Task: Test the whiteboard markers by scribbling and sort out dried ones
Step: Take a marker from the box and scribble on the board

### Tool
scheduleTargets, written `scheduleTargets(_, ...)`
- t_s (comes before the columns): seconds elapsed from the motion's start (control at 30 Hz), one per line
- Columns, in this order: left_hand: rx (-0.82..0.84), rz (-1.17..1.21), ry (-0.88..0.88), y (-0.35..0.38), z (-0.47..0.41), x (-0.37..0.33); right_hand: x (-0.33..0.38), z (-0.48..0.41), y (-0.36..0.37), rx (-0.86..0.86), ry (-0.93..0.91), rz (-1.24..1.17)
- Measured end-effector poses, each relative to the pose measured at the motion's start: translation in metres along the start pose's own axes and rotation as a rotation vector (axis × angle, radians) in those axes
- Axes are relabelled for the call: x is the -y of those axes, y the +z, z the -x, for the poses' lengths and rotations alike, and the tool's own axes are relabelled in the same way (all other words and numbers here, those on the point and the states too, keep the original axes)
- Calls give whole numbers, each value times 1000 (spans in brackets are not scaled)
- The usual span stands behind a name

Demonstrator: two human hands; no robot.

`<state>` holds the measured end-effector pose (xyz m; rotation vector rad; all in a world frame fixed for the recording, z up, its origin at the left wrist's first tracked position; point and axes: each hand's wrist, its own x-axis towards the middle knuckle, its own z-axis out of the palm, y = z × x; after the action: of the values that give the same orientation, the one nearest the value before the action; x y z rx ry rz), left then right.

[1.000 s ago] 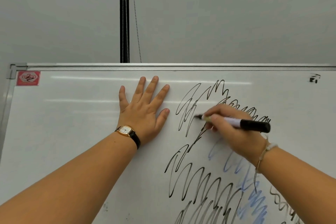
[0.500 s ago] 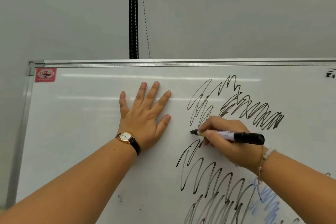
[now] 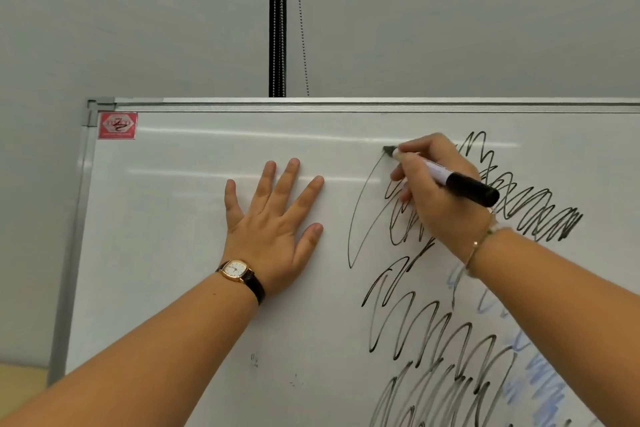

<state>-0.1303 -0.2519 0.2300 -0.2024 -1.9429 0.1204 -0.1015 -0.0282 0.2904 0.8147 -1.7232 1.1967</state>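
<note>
New thin stroke (image 3: 354,218) right of splayed left hand (image 3: 273,229); right hand (image 3: 443,208) fingers clamped on marker (image 3: 457,182), so ink likely fine.

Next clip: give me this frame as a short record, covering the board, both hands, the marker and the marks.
surface: whiteboard, red label in its top left corner
left hand: flat on the board, fingers spread, watch on the wrist
right hand: grips black marker, tip touching the board
marks: black scribbles under and below the right hand; blue scribbles lower right
</note>
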Motion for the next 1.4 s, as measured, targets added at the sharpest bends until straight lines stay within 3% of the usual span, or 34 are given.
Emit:
scheduleTargets(0.1,2,3,-6,2,1,0,7,-8,6,369,144,-19)
scheduleTargets(0.13,2,7,-5,3,1,0,9,-10,7,381,145,-25)
scheduleTargets(0.23,-1,39,-1,3,3,0,8,-14,6,57,15,-33)
scheduleTargets(0.3,-4,50,-4,3,3,0,4,2,7,53,-14,-22)
scheduleTargets(0.43,2,55,-7,5,5,1,-4,53,16,621,-63,249)
scheduleTargets(0.47,3,55,-6,5,6,1,-6,59,15,643,-72,235)
scheduleTargets(0.6,15,90,-11,5,7,0,-17,67,5,220,-11,12)
scheduleTargets(0.63,21,95,-14,5,7,0,-19,72,4,221,-16,14)
scheduleTargets(0.73,28,103,-15,5,9,0,-22,93,9,632,-50,151)
scheduleTargets(0.77,24,99,-15,5,9,0,-23,96,9,676,-78,168)
scheduleTargets(0.8,21,95,-14,6,10,0,-24,95,8,624,-80,165)
scheduleTargets(0.9,17,93,-20,6,11,0,-27,93,1,245,0,20)
scheduleTargets(0.97,24,87,-24,6,11,-1,-27,103,2,317,-26,86)
scheduleTargets(1.03,33,81,-25,7,12,-2,-26,117,7,578,-100,241)
scheduleTargets(1.07,34,80,-26,7,13,-2,-28,121,8,619,-131,270)
scheduleTargets(1.1,35,82,-28,7,13,-2,-28,119,8,573,-128,258)
scheduleTargets(1.2,43,93,-33,7,13,-2,-28,111,1,217,-43,107)
scheduleTargets(1.23,45,92,-37,7,13,-2,-28,112,-1,214,-51,107)
scheduleTargets(1.33,59,85,-43,5,12,-3,-30,130,5,580,-176,342)
scheduleTargets(1.4,47,101,-46,4,16,-4,-35,134,5,624,-217,403)
